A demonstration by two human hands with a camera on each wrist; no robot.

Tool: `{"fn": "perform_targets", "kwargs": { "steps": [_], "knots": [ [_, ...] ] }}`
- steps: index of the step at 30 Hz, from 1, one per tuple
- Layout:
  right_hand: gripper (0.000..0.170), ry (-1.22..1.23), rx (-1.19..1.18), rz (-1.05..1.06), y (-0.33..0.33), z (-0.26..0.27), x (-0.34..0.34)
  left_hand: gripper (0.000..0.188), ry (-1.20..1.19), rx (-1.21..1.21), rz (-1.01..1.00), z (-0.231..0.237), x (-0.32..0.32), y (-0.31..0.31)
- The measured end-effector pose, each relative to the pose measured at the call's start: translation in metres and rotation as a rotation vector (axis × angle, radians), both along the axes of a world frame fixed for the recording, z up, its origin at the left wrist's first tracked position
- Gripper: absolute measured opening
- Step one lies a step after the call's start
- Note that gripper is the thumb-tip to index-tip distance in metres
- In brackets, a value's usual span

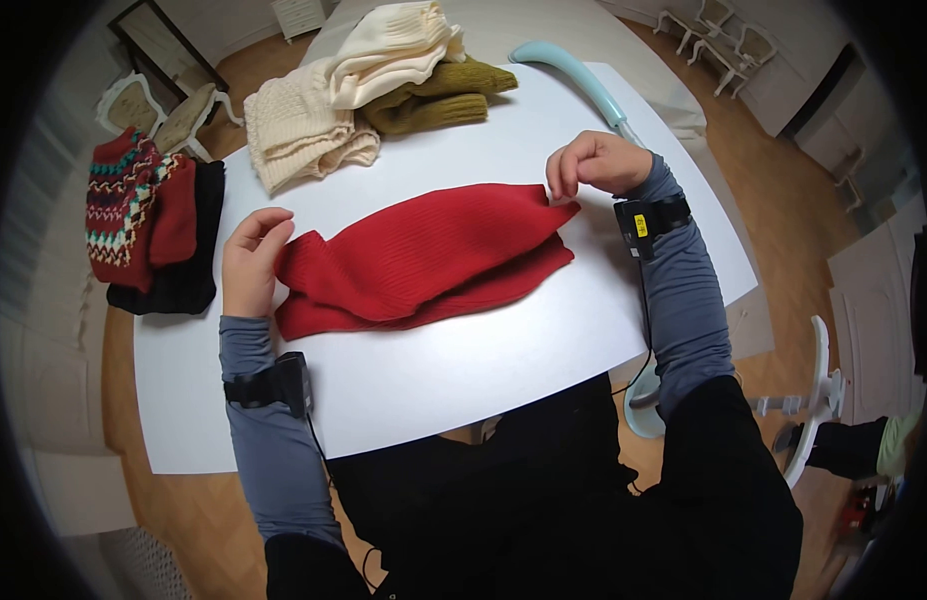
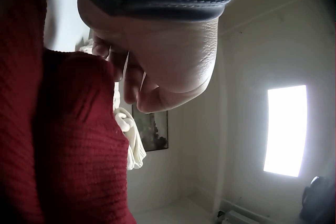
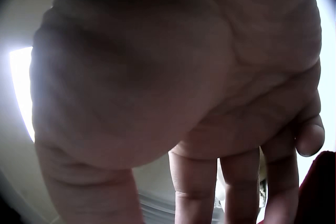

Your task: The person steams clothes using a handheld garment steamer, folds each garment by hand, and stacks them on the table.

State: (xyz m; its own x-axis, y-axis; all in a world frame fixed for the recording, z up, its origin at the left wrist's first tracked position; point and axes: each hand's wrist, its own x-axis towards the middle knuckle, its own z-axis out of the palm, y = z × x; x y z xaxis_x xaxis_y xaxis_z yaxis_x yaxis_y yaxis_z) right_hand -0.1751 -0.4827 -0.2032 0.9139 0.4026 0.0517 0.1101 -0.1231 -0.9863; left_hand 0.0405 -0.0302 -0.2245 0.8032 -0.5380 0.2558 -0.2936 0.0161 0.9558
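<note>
Apparently, the red knit (image 1: 423, 240) lies crosswise on the table (image 1: 203, 400), between the person's hands, so that each end is within easy reach. It is folded into a long strip, the upper layer short of the lower one along the near side. The left hand (image 1: 251, 262) is at its left end, fingers loosely bent and gripping nothing; whether a fingertip touches the cloth I cannot tell. The right hand (image 1: 601, 165) hangs over the far right corner, its fingers hanging down and thumb apart, seemingly not gripping; its fingertips are partly hidden. Two cream knits (image 1: 293, 120) and an olive knit (image 1: 433, 95) overlap at the far side, and a patterned knit (image 1: 118, 220) rests on black cloth (image 1: 208, 230) at the left edge, probably to keep them out of the hands' way.
</note>
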Motion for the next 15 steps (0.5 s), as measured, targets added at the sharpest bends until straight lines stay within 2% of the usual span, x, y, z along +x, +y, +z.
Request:
{"fn": "perform_targets", "kwargs": {
  "steps": [1, 2, 3, 5, 7, 8, 9, 10, 11, 13, 14, 15],
  "knots": [
    [0.024, 0.026, -0.007, -0.042, 0.005, 0.004, 0.002, 0.017, -0.002, 0.001, 0.005, 0.002, -0.003, -0.001],
    [0.021, 0.084, -0.110, -0.212, 0.011, 0.007, 0.002, 0.018, 0.037, 0.046, -0.047, 0.004, -0.008, -0.004],
    [0.021, 0.082, -0.108, -0.208, 0.022, 0.006, 0.005, 0.019, 0.076, 0.093, -0.100, 0.006, -0.012, -0.006],
    [0.017, 0.021, -0.067, -0.337, 0.041, 0.003, 0.010, 0.023, 0.062, 0.093, -0.086, -0.002, -0.006, -0.002],
    [0.011, 0.047, -0.105, -0.316, 0.053, 0.006, 0.012, 0.033, 0.172, 0.231, -0.180, -0.001, 0.005, 0.010],
    [0.012, -0.008, -0.261, -0.273, 0.057, 0.006, 0.013, 0.033, 0.172, 0.232, -0.179, 0.003, 0.004, 0.012],
    [0.015, -0.064, -0.417, -0.228, 0.061, 0.006, 0.013, 0.037, 0.120, 0.219, -0.284, 0.009, 0.001, 0.016],
    [0.014, 0.001, -0.436, -0.243, 0.066, 0.008, 0.011, 0.041, 0.068, 0.205, -0.388, 0.014, -0.002, 0.019],
    [0.014, 0.000, -0.434, -0.239, 0.065, 0.005, 0.013, 0.041, 0.069, 0.207, -0.384, 0.014, 0.000, 0.022],
    [0.024, 0.015, -0.542, -0.313, 0.065, -0.001, 0.015, 0.019, 0.066, 0.432, -0.419, 0.018, 0.005, 0.028],
    [0.024, 0.015, -0.541, -0.312, 0.067, 0.001, 0.016, 0.019, 0.067, 0.433, -0.419, 0.018, 0.003, 0.027],
    [0.029, 0.100, -0.558, -0.406, 0.070, 0.004, 0.015, 0.015, 0.110, 0.381, -0.354, 0.017, -0.002, 0.023]
  ]
}}
